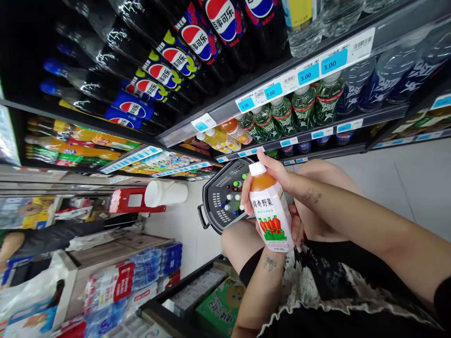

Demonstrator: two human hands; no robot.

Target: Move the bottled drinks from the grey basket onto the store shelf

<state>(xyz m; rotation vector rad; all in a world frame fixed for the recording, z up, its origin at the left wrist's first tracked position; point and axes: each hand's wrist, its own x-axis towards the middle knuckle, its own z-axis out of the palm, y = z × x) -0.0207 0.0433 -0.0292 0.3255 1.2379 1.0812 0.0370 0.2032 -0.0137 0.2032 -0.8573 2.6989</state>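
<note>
Held in both hands, closed together on it: juice bottle, near upright at frame centre, above the knees. Likely hazard: slipping from right hand, wrapped only round neck below the white cap, and dropping into basket at 9 o'clock, onto bottles there. Left hand cupped behind the label, wrist rising from 6 o'clock. Right forearm reaching in from 4 o'clock. Left fingers mostly hidden, probably closed. At 12 o'clock, shelf of green bottles, within knocking range if raised carelessly.
</note>
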